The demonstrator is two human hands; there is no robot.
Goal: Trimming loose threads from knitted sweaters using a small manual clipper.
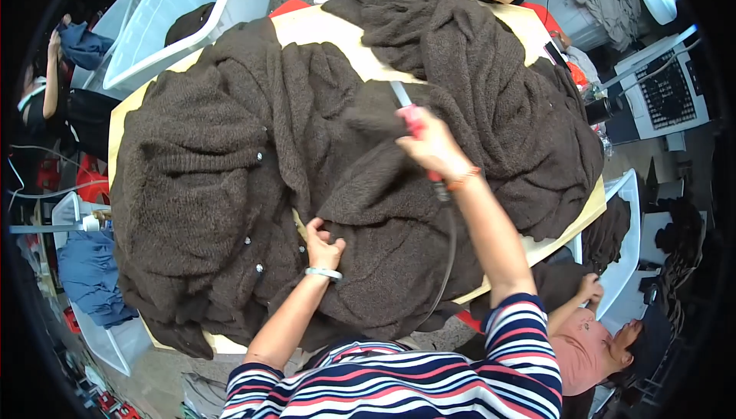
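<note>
Heaped across a wooden table, dark brown knitwear fills the workspace. Left hand pinches a fold beneath its curled fingers; right hand, raised with wrist bent, grips a red-handled tool, blade projecting past the fingertips, cord trailing behind.

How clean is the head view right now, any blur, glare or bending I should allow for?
Head view: strong fisheye, so the table edges bow and the corners go black; light is even and flat with no glare; the dark knitwear swallows detail in its folds; the right hand and its red-handled tool look slightly soft, the left hand is sharp.
</note>
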